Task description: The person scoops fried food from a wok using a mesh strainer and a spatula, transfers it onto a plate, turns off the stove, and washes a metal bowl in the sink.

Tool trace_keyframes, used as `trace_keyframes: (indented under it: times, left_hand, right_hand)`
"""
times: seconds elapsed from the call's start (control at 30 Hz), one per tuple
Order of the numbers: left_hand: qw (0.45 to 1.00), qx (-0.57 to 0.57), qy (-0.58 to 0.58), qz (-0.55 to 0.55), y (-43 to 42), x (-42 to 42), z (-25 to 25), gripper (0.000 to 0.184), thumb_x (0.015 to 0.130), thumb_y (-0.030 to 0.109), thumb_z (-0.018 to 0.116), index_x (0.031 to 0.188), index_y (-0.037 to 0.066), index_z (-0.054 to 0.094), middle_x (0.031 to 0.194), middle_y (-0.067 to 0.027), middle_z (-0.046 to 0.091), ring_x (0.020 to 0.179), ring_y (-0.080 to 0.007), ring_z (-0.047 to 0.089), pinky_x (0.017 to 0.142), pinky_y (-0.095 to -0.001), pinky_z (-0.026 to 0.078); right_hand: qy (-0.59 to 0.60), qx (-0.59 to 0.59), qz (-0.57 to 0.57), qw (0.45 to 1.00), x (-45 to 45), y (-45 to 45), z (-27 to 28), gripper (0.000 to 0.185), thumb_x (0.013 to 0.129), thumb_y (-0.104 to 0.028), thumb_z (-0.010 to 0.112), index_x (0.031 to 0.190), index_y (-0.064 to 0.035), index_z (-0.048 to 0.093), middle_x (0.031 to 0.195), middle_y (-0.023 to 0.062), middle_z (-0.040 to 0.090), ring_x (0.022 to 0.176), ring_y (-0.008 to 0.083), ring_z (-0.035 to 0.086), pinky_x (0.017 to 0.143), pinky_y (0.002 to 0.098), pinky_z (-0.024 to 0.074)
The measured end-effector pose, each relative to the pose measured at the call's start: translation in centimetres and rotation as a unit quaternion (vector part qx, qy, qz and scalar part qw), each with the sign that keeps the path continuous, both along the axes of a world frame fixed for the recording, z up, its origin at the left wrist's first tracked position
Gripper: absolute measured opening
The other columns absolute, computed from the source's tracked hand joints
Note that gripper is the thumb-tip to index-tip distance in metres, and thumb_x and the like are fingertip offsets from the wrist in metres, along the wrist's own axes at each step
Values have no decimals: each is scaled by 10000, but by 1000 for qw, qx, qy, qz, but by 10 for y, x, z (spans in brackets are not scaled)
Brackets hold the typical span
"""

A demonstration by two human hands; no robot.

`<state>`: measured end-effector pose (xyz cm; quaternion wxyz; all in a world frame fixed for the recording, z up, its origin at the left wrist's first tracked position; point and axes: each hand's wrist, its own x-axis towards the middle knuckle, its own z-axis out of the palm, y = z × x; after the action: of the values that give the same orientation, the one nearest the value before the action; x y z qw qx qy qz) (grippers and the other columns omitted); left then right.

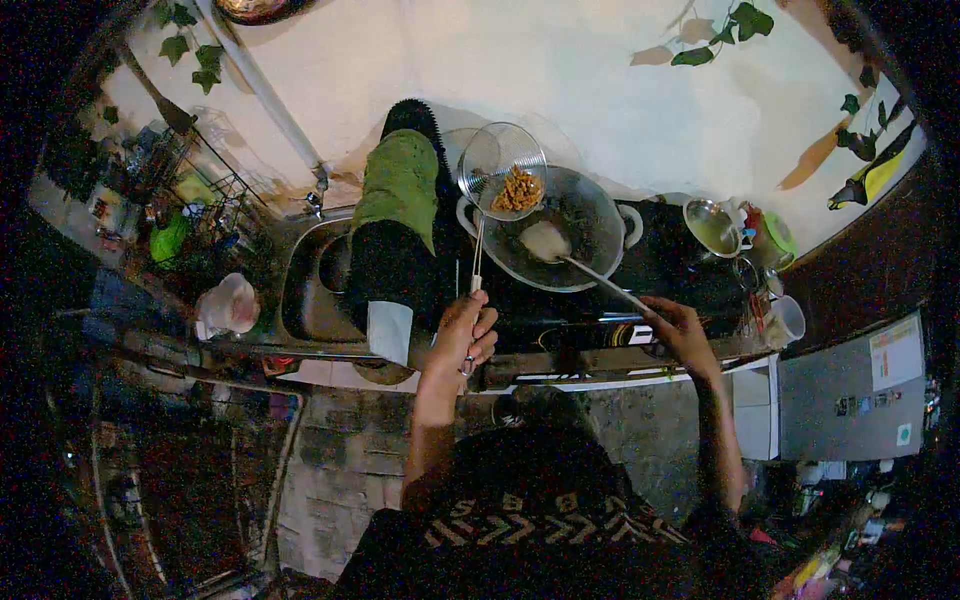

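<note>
A small heap of brown food pieces (519, 189) lies in a wire strainer (484, 152), straight out beyond the left fingers. The pieces are bunched toward the near right side of the mesh, and the strainer appears over the far left edge of a wok (600, 205); whether it touches the rim cannot be told. The left hand (458, 335) grasps the strainer's handle, its fingers curled around it. The right hand (685, 332) has its fingers wrapped around the long handle of a spatula (545, 240), whose broad, pale head sits inside the wok, ahead and to the left of those fingers.

The wok stands on a dark stove (662, 250), ahead of the gap between the two sets of fingers, with a looped handle on either side. Just left of the left fingers, a white sheet (390, 332) hangs at the counter's edge; farther ahead, a green cloth (395, 185) lies around part of a bulky black object (395, 262). Well left of those fingers are the sink (298, 290), with a tap (318, 190) at its far side, and a pale container (230, 303). Right of the right fingers, a metal bowl (712, 225) stands farther ahead, and a white cup (788, 320) sits roughly level with them.
</note>
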<state>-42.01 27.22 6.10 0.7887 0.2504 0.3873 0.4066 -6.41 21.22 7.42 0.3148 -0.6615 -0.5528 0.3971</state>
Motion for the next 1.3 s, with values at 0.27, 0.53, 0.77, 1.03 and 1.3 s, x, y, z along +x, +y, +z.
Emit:
trace_keyframes:
  times: [0.27, 0.53, 0.77, 1.03, 1.3]
  left_hand:
    - [999, -4, -11, -32, 7, 8, -9, 254, 1012, 335, 502, 846, 174, 397, 567, 55, 339, 375, -52, 306, 350, -235, 234]
    - [998, -4, -16, -68, 6, 18, -15, 258, 1007, 337, 512, 837, 178, 401, 594, 55, 356, 387, -51, 310, 365, -238, 247]
    - [998, -16, -25, -57, 2, 15, -18, 259, 1007, 343, 508, 829, 189, 399, 586, 56, 354, 378, -54, 300, 363, -243, 253]
    - [998, -27, -33, -47, -3, 14, -23, 257, 1013, 345, 503, 836, 191, 398, 585, 56, 348, 377, -53, 297, 353, -239, 228]
    - [998, -25, -26, -54, 8, 14, -2, 247, 1019, 352, 495, 865, 180, 407, 582, 53, 348, 368, -49, 290, 347, -237, 214]
  right_hand:
    - [-7, 89, -66, 994, -5, -20, 56, 361, 960, -91, 575, 1299, 31, 575, 1137, 87, 667, 929, 122, 615, 845, 281, 495]
    - [-373, 307, -44, 875, -38, 2, 3, 496, 894, 49, 556, 1345, -159, 563, 838, 175, 576, 670, 331, 595, 559, 399, 464]
    - [-250, 360, -66, 897, -36, 8, -17, 433, 943, -15, 550, 1370, -78, 522, 869, 130, 619, 699, 274, 617, 595, 392, 485]
    - [35, 218, -172, 960, -50, -2, -66, 384, 1019, -182, 514, 1381, -56, 487, 758, -49, 511, 549, 65, 423, 461, 252, 358]
    - [268, 133, -209, 931, -65, -4, -25, 390, 1012, -258, 536, 1352, -76, 477, 703, -73, 399, 536, 24, 340, 445, 204, 266]
